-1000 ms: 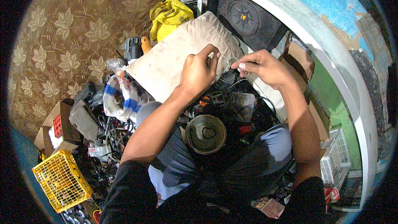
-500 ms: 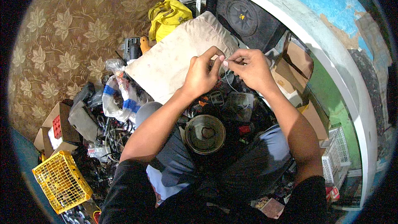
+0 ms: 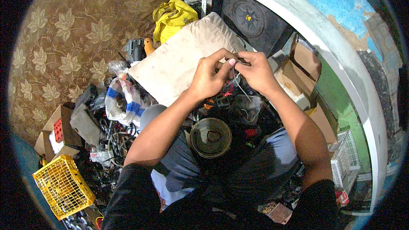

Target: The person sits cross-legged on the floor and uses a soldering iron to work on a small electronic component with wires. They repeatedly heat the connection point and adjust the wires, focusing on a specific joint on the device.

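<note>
left grip and right grip pinch a thin pale strand.

The wire is showing whitish, the pillow cream; the bag and crate are glowing yellow; the fabric is bearing pale leaves on brown.

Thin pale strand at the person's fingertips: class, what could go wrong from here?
Two possible risks: the thin pale strand has a length trailing below the fingers, across dark clutter in this view, so it might snag or be hard to find if dropped. The left hand and right hand crowd together, hiding the pinched part, so a slip could go unnoticed.
</note>
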`<state>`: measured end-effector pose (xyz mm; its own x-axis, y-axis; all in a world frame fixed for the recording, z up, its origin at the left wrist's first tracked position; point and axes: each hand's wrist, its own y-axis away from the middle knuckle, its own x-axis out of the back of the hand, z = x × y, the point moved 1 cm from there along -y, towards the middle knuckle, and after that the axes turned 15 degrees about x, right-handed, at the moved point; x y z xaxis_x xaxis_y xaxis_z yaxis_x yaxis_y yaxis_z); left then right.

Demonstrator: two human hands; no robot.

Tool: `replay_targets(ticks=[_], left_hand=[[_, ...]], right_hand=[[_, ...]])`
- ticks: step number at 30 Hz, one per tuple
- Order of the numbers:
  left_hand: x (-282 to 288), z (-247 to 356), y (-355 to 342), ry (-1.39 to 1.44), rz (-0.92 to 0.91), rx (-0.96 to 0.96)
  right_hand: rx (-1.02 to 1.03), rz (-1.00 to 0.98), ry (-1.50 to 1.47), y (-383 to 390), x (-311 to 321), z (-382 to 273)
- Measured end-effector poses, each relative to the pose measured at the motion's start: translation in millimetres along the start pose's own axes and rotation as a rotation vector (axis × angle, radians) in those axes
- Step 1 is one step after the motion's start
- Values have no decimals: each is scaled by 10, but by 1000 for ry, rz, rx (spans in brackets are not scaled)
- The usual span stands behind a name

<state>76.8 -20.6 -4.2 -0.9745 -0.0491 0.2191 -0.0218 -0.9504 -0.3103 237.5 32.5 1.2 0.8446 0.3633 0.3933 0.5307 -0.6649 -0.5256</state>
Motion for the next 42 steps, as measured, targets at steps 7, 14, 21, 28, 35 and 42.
replay_targets(ticks=[7, 14, 21, 28, 35, 42], left_hand=[[75, -24, -34, 23, -20, 76], [168, -27, -72, -14, 37, 126], [359, -50, -129, -169, 73, 146], [559, -125, -248, -143, 258, 184], [914, -147, -216, -44, 465, 287], [1078, -237, -244, 28, 599, 296]], right_hand=[[-226, 12, -267, -12, 121, -123], [-278, 82, -428, -52, 368, -173], [-414, 126, -679, -40, 788, -112], [-303, 175, -863, 32, 1173, 152], [-229, 363, -901, 109, 1468, 233], [-182, 115, 748, 437, 1697, 890]])
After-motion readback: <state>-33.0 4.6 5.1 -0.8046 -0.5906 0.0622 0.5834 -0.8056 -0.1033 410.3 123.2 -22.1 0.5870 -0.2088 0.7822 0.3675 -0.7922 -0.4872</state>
